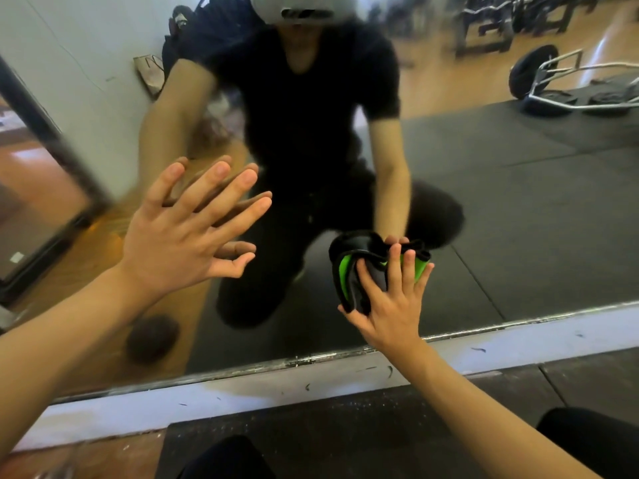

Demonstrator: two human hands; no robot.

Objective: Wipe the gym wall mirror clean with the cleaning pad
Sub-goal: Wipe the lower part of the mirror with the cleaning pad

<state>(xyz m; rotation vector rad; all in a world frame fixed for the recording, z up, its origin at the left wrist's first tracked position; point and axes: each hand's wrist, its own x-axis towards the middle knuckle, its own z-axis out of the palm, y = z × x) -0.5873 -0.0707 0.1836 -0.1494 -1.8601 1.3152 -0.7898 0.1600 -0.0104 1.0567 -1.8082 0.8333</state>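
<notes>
Low on the mirror [518, 202], near its bottom edge, we press the cleaning pad [349, 274] flat to the glass with our right hand [390, 305], fingers spread over it, not curled around. Pad is black with green patches, crumpled; long axis runs roughly upright, leaning slightly. Our left hand [179, 236] is open, fingers splayed, empty, at the glass; contact unclear.

left hand [179, 233]: fingers spread, flat | right hand [390, 305]: palm pressing forward
</notes>
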